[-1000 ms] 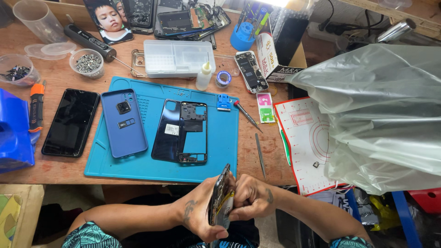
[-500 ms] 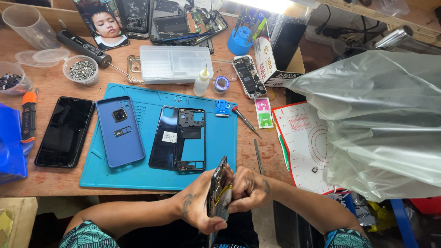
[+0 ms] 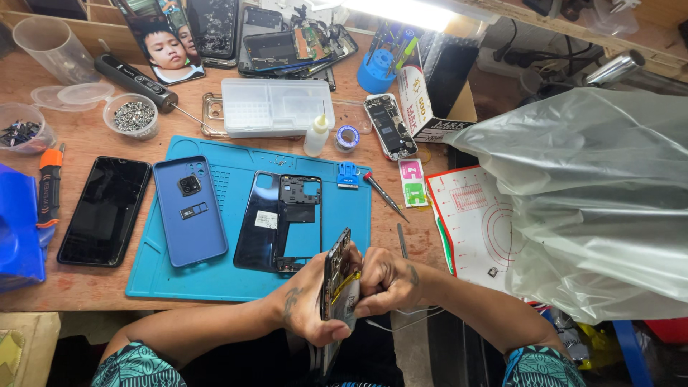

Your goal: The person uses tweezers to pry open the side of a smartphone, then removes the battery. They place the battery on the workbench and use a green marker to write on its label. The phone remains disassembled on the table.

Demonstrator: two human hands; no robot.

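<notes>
My left hand [image 3: 315, 304] grips an opened phone body [image 3: 335, 276] held on edge over the table's front edge. My right hand [image 3: 387, 283] presses its fingers against the phone's exposed inner side, next to a yellow strip. A thin white wire [image 3: 401, 319] hangs below my right hand. Just beyond my hands, on the blue work mat [image 3: 222, 276], lie a blue phone back [image 3: 190, 211], a dark back cover [image 3: 256, 222] and a black mid-frame [image 3: 297, 222].
A black phone [image 3: 106, 210] lies face up left of the mat, beside an orange-handled tool [image 3: 49, 186]. A screwdriver [image 3: 385, 196], tweezers [image 3: 402, 240], glue bottle [image 3: 316, 135], clear parts box [image 3: 276, 107], cups of screws [image 3: 130, 115] and a big grey plastic bag [image 3: 580, 193] fill the table.
My hands and the phone have stayed near the table's front edge. The camera has shifted slightly, so the table items sit a little lower and further left in view.
</notes>
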